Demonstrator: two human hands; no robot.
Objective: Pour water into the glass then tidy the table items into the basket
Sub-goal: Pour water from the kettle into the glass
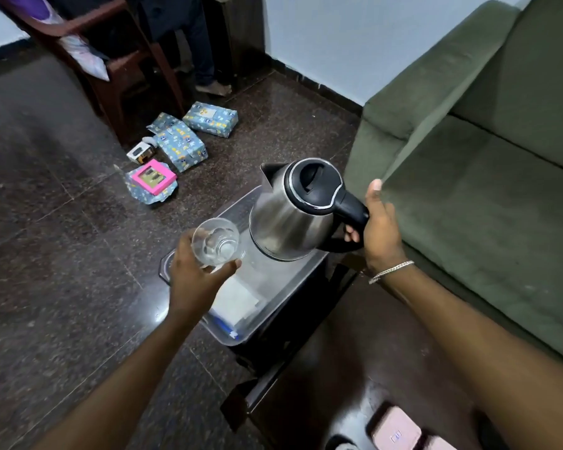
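My left hand (197,277) holds a clear drinking glass (216,242) upright above the left side of a clear plastic basket (228,336). The glass looks to have a little water at its bottom. My right hand (379,228) grips the black handle of a steel electric kettle (290,219), which has a black lid and its spout pointing away to the upper left. The kettle hangs over the far end of the basket, to the right of the glass. The basket rests on a small dark table (306,280) and holds white folded paper (238,300).
A green sofa (485,157) stands close on the right. Wrapped gift boxes (181,146) and a pink frame (153,177) lie on the dark granite floor beyond the table. A wooden chair (117,76) and a person's legs (202,53) are at the back. Pink items (395,430) sit bottom right.
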